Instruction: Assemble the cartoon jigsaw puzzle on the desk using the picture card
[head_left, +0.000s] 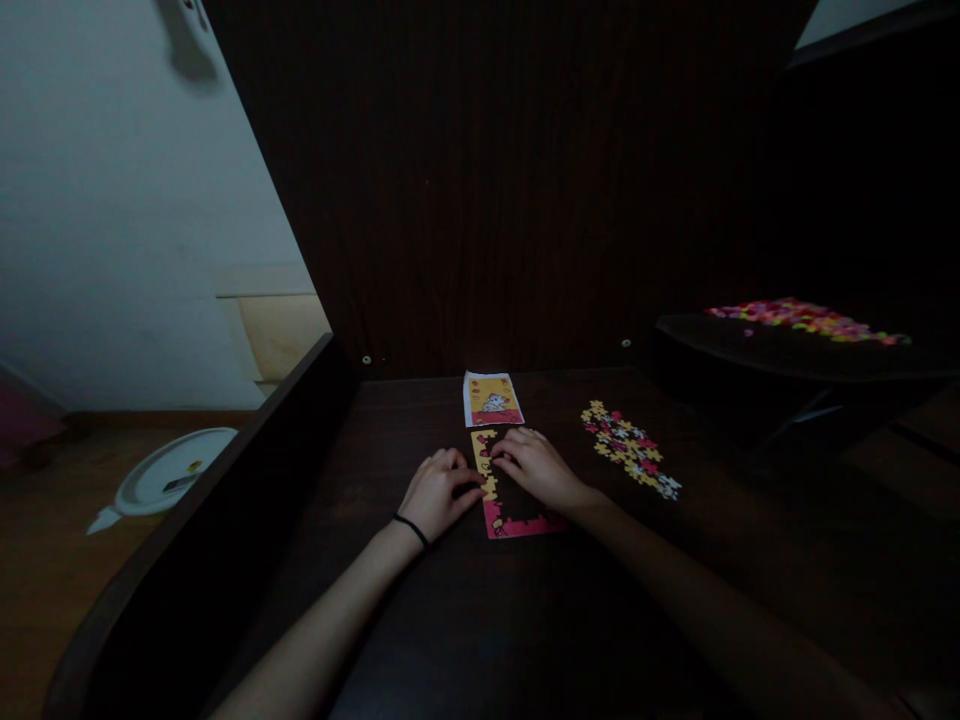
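Observation:
A partly joined jigsaw puzzle (517,527) lies on the dark desk, with a yellow left side and a pink bottom strip. My left hand (439,492) rests at its left edge, fingers bent and slightly apart, the tips touching the border. Over the puzzle's inside is my right hand (538,470), thumb and fingers drawn together by the upper left pieces; whatever is between them is hidden. This hand also covers the right part of the puzzle. Just behind lies a picture card (493,400) with a white animal on yellow and pink. Loose puzzle pieces (630,447) lie to the right.
At the right, a dark raised shelf (750,350) carries a heap of small pink and yellow bits (810,320). A tall wooden panel (510,200) closes the back, and a low side board (217,510) runs along the left. A white round lid-like object (142,490) is on the floor.

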